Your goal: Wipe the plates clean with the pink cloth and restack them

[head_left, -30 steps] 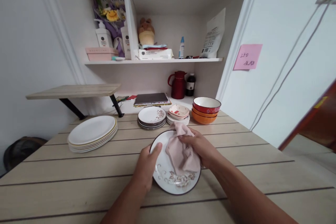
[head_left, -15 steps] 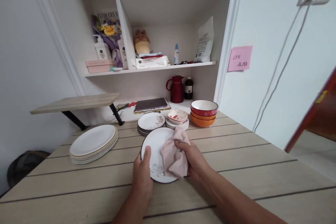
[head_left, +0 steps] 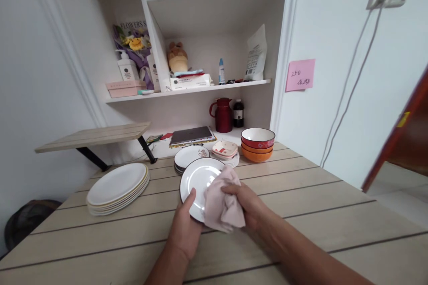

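Note:
A white plate with a dark rim [head_left: 194, 181] is tilted up above the table, gripped at its lower left edge by my left hand [head_left: 186, 220], the thumb lying on its face. My right hand [head_left: 249, 205] is closed on a crumpled pale pink cloth [head_left: 223, 202] that lies against the plate's right side and hides part of it. Just behind is a stack of dark-rimmed plates [head_left: 189, 156] with a brown pattern. Beside that stack, small square dishes [head_left: 224, 148] sit on small white plates [head_left: 234, 159].
Large white plates [head_left: 117, 183] are stacked at the left, near a raised wooden shelf [head_left: 96, 135] on black legs. Nested red and orange bowls [head_left: 257, 144] stand at the right. Behind are a closed laptop [head_left: 191, 135], a red thermos jug [head_left: 223, 116] and a dark bottle [head_left: 238, 113].
The plate has turned and tilted in my left hand, and its lower pattern is now covered. The cloth has shifted slightly lower over the plate. The whole view has moved a little.

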A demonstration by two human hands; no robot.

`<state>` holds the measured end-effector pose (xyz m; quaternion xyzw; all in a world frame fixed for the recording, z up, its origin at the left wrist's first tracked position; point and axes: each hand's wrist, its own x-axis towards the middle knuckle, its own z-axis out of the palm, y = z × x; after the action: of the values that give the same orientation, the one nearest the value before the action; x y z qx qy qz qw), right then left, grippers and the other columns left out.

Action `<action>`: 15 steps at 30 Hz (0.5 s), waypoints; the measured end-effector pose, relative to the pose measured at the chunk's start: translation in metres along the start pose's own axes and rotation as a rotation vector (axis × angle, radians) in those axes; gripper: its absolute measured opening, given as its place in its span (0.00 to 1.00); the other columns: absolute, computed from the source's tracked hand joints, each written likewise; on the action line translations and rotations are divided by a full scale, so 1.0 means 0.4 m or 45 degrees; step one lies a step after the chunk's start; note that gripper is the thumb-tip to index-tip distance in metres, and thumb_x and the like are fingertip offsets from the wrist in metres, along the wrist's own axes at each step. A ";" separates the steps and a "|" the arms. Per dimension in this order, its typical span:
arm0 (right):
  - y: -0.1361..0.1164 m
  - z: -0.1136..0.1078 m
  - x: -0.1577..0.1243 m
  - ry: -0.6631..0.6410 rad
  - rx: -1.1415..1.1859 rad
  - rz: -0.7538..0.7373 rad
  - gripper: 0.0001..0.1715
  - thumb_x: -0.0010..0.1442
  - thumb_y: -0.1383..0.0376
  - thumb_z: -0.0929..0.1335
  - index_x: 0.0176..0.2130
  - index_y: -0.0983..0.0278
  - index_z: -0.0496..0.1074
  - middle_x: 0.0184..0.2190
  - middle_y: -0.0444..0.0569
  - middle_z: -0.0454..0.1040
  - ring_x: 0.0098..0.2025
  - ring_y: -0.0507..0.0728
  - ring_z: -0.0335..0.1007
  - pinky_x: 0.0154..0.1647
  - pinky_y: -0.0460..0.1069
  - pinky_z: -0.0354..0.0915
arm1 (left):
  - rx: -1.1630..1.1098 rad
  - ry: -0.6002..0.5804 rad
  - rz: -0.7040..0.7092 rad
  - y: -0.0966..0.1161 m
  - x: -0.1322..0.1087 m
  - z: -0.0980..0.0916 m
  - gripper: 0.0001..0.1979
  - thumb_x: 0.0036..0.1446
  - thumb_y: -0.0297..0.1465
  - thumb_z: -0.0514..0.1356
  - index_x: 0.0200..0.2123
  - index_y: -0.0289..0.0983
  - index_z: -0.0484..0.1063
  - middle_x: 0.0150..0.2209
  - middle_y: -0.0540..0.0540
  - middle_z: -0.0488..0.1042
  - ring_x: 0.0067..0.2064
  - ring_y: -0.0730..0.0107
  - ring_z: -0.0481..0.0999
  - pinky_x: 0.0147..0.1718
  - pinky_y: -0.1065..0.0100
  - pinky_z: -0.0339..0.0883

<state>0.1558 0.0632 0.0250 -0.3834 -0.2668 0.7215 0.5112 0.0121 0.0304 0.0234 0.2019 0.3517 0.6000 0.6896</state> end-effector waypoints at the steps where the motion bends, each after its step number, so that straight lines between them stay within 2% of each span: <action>1: -0.023 -0.011 0.001 -0.012 -0.053 0.002 0.24 0.46 0.71 0.69 0.45 0.63 0.67 0.28 0.48 0.79 0.29 0.59 0.75 0.36 0.55 0.71 | 0.022 -0.036 -0.013 0.001 -0.004 0.003 0.27 0.54 0.35 0.64 0.56 0.32 0.69 0.47 0.36 0.78 0.48 0.53 0.78 0.48 0.58 0.71; 7: -0.097 -0.041 -0.016 -0.091 -0.246 -0.088 0.18 0.47 0.69 0.71 0.41 0.64 0.70 0.30 0.49 0.79 0.32 0.59 0.76 0.36 0.53 0.71 | 0.134 -0.171 -0.067 0.009 -0.023 0.006 0.29 0.53 0.36 0.65 0.58 0.36 0.67 0.50 0.37 0.77 0.49 0.54 0.77 0.49 0.59 0.69; 11: -0.112 -0.053 -0.030 -0.169 -0.413 -0.098 0.17 0.46 0.69 0.72 0.39 0.65 0.71 0.30 0.49 0.79 0.32 0.58 0.75 0.36 0.52 0.70 | 0.192 -0.215 -0.134 0.016 -0.031 0.002 0.29 0.53 0.39 0.64 0.57 0.35 0.68 0.47 0.36 0.79 0.46 0.53 0.79 0.47 0.59 0.70; 15: -0.106 -0.059 -0.034 -0.256 -0.571 -0.100 0.17 0.47 0.68 0.72 0.40 0.64 0.73 0.33 0.49 0.79 0.33 0.58 0.75 0.37 0.52 0.70 | 0.368 -0.199 -0.153 0.022 -0.027 -0.009 0.29 0.49 0.36 0.68 0.54 0.32 0.71 0.42 0.35 0.80 0.42 0.52 0.80 0.43 0.58 0.72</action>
<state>0.2003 0.0642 0.0486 -0.4028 -0.4844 0.6584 0.4119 0.0031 0.0210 0.0298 0.3235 0.3910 0.4834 0.7133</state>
